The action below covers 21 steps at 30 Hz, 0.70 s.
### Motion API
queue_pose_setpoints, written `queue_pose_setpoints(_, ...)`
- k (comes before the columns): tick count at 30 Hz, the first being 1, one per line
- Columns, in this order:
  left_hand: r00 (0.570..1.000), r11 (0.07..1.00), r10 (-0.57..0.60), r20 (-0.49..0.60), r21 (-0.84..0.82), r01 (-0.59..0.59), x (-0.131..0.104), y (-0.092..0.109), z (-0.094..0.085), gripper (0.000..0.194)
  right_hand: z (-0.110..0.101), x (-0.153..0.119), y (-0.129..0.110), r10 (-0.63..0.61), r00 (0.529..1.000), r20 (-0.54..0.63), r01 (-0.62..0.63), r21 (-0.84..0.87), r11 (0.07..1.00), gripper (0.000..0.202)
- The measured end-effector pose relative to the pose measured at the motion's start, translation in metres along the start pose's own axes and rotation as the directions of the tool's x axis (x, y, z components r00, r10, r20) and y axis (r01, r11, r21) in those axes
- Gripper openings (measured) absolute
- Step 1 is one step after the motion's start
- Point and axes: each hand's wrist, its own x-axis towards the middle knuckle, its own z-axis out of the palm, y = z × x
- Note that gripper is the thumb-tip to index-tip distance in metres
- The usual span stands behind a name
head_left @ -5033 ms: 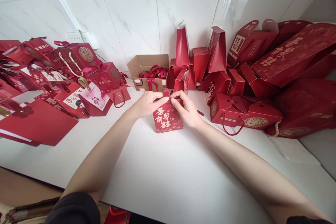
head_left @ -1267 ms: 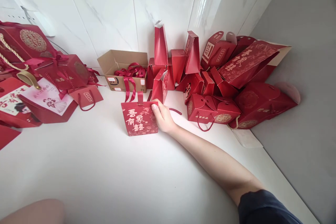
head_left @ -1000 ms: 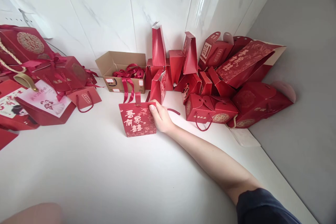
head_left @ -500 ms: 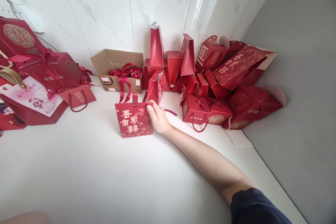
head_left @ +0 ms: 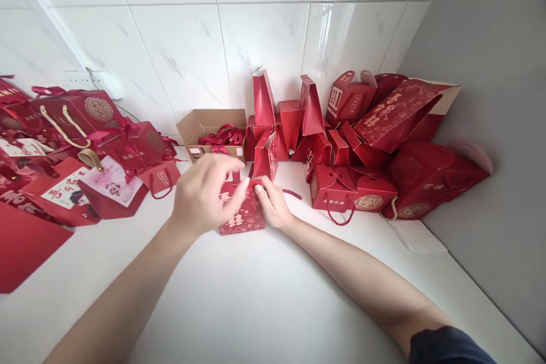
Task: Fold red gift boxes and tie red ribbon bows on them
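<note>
Two hands meet at a small red gift box (head_left: 243,213) standing on the white countertop (head_left: 264,301), just in front of the cardboard box of red ribbons (head_left: 215,135). The right hand (head_left: 273,205) grips the box's right edge; the left hand (head_left: 205,196) hovers over its front, fingers loosely curled, holding nothing.

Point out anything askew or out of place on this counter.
The red boxes in the right corner lie in a jumbled heap, many tipped over. A ribbon spills over the cardboard box's front. The small red box between both hands stands upright.
</note>
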Motion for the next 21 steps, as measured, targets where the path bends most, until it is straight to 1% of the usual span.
queue_pose_setpoints(1,0.998,0.998,-0.057,0.034,-0.007,0.057,0.005,-0.006,0.0,0.029,0.0,0.0,0.0,0.002,1.0,0.007,-0.002,-0.005,1.0,0.027)
queue_pose_setpoints(2,0.986,0.991,-0.129,0.103,-0.017,0.131,0.01,-0.013,-0.001,0.036,0.0,0.001,0.0,0.007,1.0,0.013,-0.006,-0.009,1.0,0.029)
queue_pose_setpoints(3,0.958,0.978,-0.198,0.209,-0.027,0.208,0.013,-0.019,-0.002,0.043,0.0,0.001,0.0,0.01,1.0,0.016,-0.01,-0.012,1.0,0.03)
queue_pose_setpoints(4,0.907,0.959,-0.254,0.337,-0.038,0.282,0.015,-0.025,-0.003,0.047,0.0,0.001,0.0,0.011,1.0,0.016,-0.011,-0.013,1.0,0.03)
queue_pose_setpoints(5,0.838,0.938,-0.28,0.468,-0.053,0.343,0.017,-0.031,-0.005,0.048,0.0,0.002,0.0,0.009,1.0,0.013,-0.009,-0.013,1.0,0.031)
queue_pose_setpoints(6,0.762,0.916,-0.28,0.584,-0.074,0.394,0.017,-0.036,-0.006,0.045,0.0,0.002,0.001,0.007,1.0,0.011,-0.007,-0.014,1.0,0.032)
queue_pose_setpoints(7,0.697,0.895,-0.266,0.666,-0.098,0.436,0.017,-0.04,-0.007,0.041,0.0,0.002,0.001,0.004,1.0,0.01,-0.004,-0.014,1.0,0.032)
queue_pose_setpoints(8,0.657,0.877,-0.249,0.711,-0.121,0.464,0.017,-0.042,-0.007,0.038,0.0,0.002,0.001,0.002,1.0,0.01,-0.002,-0.014,1.0,0.032)
queue_pose_setpoints(9,0.642,0.866,-0.236,0.729,-0.142,0.479,0.016,-0.044,-0.006,0.036,0.0,0.003,0.001,0.0,1.0,0.012,0.0,-0.014,1.0,0.032)
queue_pose_setpoints(10,0.645,0.862,-0.228,0.73,-0.156,0.481,0.015,-0.044,-0.005,0.035,-0.001,0.003,0.001,0.0,1.0,0.014,0.0,-0.014,1.0,0.032)
queue_pose_setpoints(13,0.685,0.864,-0.25,0.684,-0.161,0.476,0.013,-0.042,0.0,0.034,-0.001,0.003,0.001,0.004,1.0,0.013,-0.004,-0.011,1.0,0.032)
queue_pose_setpoints(14,0.689,0.862,-0.267,0.674,-0.152,0.483,0.012,-0.041,0.002,0.034,-0.001,0.003,0.001,0.005,1.0,0.01,-0.005,-0.01,1.0,0.032)
queue_pose_setpoints(18,0.668,0.832,-0.35,0.657,-0.109,0.544,0.008,-0.041,0.011,0.035,0.0,0.002,0.002,0.007,1.0,-0.003,-0.007,-0.019,1.0,0.032)
queue_pose_setpoints(21,0.659,0.788,-0.398,0.638,-0.13,0.602,0.006,-0.043,0.015,0.037,-0.001,0.003,0.002,0.013,1.0,-0.022,-0.013,-0.022,1.0,0.031)
